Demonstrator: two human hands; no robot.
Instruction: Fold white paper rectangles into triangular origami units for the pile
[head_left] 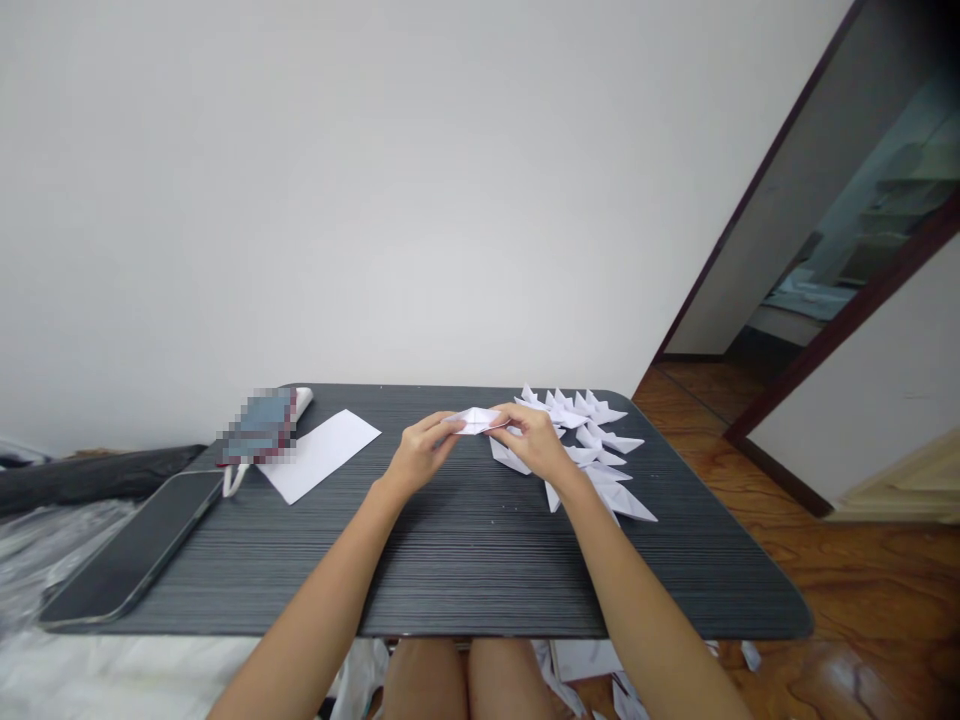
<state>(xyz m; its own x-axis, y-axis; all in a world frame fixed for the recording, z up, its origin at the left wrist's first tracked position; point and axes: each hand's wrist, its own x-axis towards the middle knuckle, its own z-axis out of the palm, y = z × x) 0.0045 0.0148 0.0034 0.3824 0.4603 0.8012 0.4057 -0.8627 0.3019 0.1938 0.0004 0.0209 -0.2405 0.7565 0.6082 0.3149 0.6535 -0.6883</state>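
Between my two hands is a small folded white paper, held above the dark table. My left hand pinches its left end, and my right hand grips the right end. Crease lines cross at the paper's middle. Just beyond and beside my right hand lie several folded white paper boats, grouped on the table's right side and partly hidden by that hand and forearm.
At the left, a white paper sheet lies partly under a blurred-out item with a white strap. A phone rests at the table's left edge. The wall stands behind. Paper scraps lie on the floor.
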